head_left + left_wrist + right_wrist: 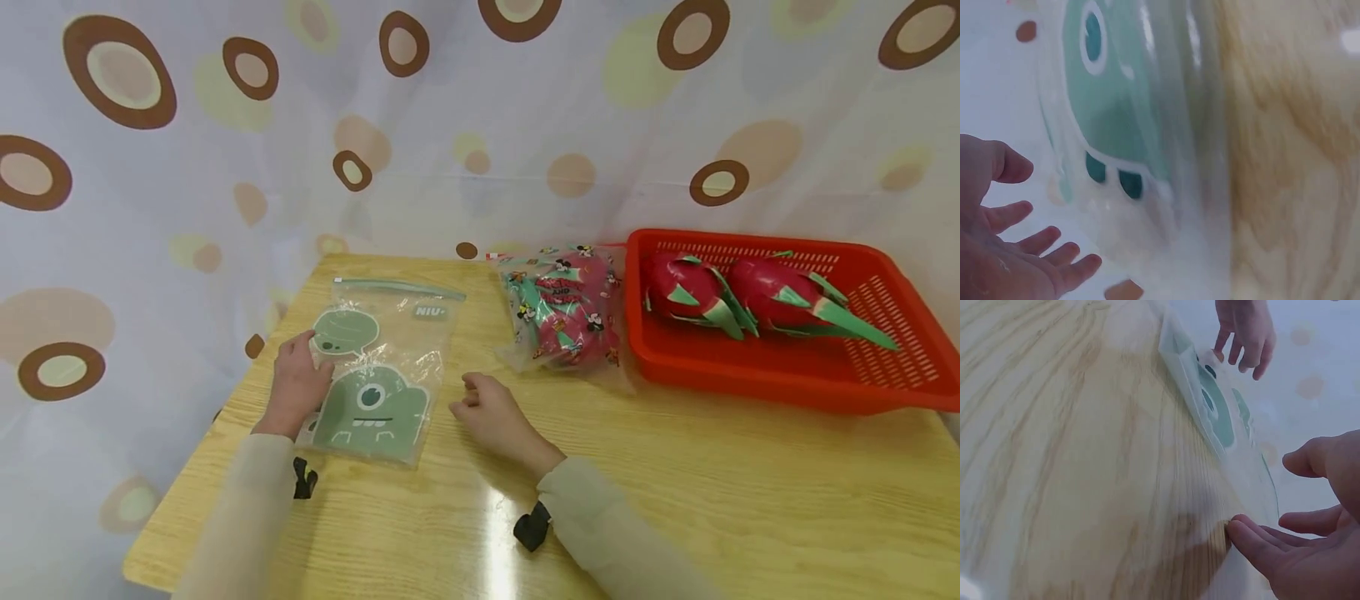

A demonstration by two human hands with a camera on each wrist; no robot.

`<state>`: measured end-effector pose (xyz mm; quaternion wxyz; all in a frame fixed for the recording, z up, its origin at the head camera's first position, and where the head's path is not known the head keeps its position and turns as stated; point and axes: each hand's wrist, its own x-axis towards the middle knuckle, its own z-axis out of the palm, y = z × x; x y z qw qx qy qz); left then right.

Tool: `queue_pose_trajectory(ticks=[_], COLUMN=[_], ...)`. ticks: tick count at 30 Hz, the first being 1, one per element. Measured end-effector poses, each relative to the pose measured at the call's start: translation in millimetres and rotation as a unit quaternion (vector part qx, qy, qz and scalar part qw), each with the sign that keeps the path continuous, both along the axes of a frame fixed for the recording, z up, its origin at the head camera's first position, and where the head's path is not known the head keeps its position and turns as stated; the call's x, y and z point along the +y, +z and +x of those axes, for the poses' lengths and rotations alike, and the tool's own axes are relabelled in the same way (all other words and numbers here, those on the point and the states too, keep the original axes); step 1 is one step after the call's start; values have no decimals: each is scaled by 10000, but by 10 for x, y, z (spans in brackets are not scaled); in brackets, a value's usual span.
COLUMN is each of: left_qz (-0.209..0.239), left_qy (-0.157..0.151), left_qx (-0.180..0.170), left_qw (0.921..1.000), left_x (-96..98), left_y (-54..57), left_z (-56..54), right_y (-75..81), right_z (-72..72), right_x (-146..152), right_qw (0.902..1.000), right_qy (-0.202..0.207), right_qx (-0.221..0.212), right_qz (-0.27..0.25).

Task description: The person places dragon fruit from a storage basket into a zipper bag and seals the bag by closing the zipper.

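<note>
A clear zip bag (393, 350) printed with a green one-eyed monster lies on the table, its green zip strip at the far end. My left hand (296, 383) is at the bag's left edge, thumb over its margin; in the left wrist view the left hand (1029, 250) has its fingers spread, with nothing held. Just off the bag's right edge is my right hand (491, 417), fingers slightly bent. The right wrist view shows the right hand (1310, 550) holding nothing, one fingertip by the bag's edge. Whether either hand touches the bag, I cannot tell.
A second clear bag (562, 308) with cartoon prints and dragon-fruit-like pink and green contents lies at the back middle. Against it on the right stands a red basket (750, 375) with two dragon fruits (772, 292). A patterned curtain (450, 125) hangs behind the wooden table (675, 467).
</note>
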<state>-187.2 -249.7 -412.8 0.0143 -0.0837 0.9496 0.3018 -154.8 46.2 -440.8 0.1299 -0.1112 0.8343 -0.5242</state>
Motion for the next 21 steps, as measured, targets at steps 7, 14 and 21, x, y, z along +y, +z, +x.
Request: queue_pose_trajectory(ticks=[7, 14, 21], left_qz=[-288, -302, 905], left_qy=[312, 338, 766], left_qx=[-967, -824, -1006], left_qw=[9944, 9956, 9878], left_x=[-202, -227, -250], left_y=[-106, -80, -29], left_z=[13, -12, 27], right_y=[10, 29, -14], right_z=[-29, -32, -22], right_x=[-181, -228, -273], right_qw=[9995, 9990, 9968], right_qy=[166, 211, 25], right_qx=[-253, -264, -453], right_qz=[6, -282, -659])
